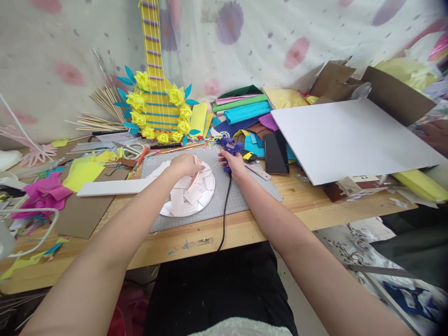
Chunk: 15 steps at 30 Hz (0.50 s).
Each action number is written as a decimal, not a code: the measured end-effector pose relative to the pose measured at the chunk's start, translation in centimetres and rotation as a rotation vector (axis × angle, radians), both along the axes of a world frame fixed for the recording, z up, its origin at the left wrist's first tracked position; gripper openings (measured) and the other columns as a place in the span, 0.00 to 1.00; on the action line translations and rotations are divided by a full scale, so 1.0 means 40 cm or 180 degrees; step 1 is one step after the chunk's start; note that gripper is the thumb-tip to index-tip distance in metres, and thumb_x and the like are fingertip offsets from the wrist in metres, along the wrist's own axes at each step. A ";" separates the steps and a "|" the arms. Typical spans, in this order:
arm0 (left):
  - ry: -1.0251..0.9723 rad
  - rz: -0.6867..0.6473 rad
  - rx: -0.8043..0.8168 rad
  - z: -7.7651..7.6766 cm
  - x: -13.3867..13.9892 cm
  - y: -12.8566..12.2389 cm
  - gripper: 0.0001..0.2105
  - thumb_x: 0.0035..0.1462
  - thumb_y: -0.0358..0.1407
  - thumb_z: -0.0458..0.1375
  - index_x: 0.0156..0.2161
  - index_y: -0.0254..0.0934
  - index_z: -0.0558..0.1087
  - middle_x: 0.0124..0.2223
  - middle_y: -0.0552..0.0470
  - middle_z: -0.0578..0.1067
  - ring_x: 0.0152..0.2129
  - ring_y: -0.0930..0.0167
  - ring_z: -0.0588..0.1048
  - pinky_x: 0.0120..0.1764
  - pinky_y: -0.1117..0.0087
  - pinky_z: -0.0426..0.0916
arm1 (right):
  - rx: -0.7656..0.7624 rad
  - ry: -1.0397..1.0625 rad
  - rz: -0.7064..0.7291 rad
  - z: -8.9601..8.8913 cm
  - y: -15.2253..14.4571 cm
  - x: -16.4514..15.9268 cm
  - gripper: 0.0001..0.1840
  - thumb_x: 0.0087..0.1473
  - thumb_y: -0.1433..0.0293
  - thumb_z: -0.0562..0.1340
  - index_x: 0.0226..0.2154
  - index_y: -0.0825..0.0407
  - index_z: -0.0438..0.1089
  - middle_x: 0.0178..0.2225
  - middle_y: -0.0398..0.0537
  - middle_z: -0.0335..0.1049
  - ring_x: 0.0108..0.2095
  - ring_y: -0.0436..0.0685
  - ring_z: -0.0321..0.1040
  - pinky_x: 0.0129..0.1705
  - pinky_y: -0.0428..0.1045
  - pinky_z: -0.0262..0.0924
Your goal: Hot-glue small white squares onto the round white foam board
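My right hand (235, 164) is closed round a blue-purple hot glue gun (231, 147), whose black cord runs down over the table edge. To its left, my left hand (185, 165) is over a white guitar-shaped piece (209, 195), its fingers curled down at a thin orange-and-white band (194, 179). What those fingers hold is partly hidden by the hand. Overlapping white card scraps cover the round body, and a long white neck (112, 187) points left. The piece lies on a grey cutting mat (241, 200).
A yellow paper guitar with flowers (157, 109) stands behind. At the left lie scissors (131, 150), an orange cutter (142, 156), magenta paper (44, 196) and brown card (84, 214). To the right are a phone (276, 154), a metal ruler (258, 171) and a large white board (357, 135).
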<state>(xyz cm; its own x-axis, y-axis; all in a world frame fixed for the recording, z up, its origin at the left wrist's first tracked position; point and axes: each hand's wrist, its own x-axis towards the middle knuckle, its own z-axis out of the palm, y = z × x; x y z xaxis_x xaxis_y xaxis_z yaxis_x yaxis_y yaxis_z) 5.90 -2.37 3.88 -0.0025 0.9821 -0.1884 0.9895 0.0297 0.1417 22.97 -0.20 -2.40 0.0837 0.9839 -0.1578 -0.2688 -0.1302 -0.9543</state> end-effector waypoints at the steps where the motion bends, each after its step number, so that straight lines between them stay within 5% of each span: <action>1: -0.0048 0.0000 -0.0054 -0.002 0.000 0.003 0.15 0.46 0.50 0.61 0.24 0.40 0.72 0.27 0.47 0.75 0.34 0.58 0.76 0.37 0.63 0.68 | -0.0007 0.0029 0.0103 0.001 0.000 0.003 0.08 0.47 0.66 0.64 0.30 0.53 0.68 0.29 0.44 0.73 0.24 0.46 0.66 0.22 0.41 0.56; 4: -0.0852 0.0274 0.0215 -0.013 -0.018 0.011 0.16 0.44 0.44 0.66 0.18 0.39 0.67 0.19 0.52 0.69 0.26 0.65 0.74 0.30 0.68 0.65 | 0.0103 0.0038 0.0577 0.008 -0.002 0.019 0.10 0.45 0.63 0.66 0.28 0.53 0.68 0.27 0.44 0.73 0.20 0.45 0.62 0.20 0.42 0.54; 10: -0.4580 0.1514 0.0771 -0.028 -0.087 -0.011 0.14 0.51 0.43 0.64 0.25 0.35 0.69 0.22 0.57 0.68 0.16 0.80 0.64 0.20 0.79 0.60 | 0.0669 -0.0243 0.1467 0.034 -0.034 0.040 0.18 0.41 0.56 0.68 0.22 0.53 0.68 0.23 0.42 0.70 0.17 0.43 0.53 0.18 0.42 0.49; 15: -0.5760 0.1554 0.0765 -0.033 -0.108 -0.037 0.18 0.54 0.46 0.62 0.25 0.33 0.67 0.19 0.60 0.62 0.13 0.83 0.60 0.16 0.82 0.54 | 0.0750 -0.0396 0.2007 0.045 -0.062 0.014 0.21 0.39 0.53 0.69 0.22 0.53 0.69 0.22 0.43 0.71 0.16 0.44 0.55 0.17 0.43 0.48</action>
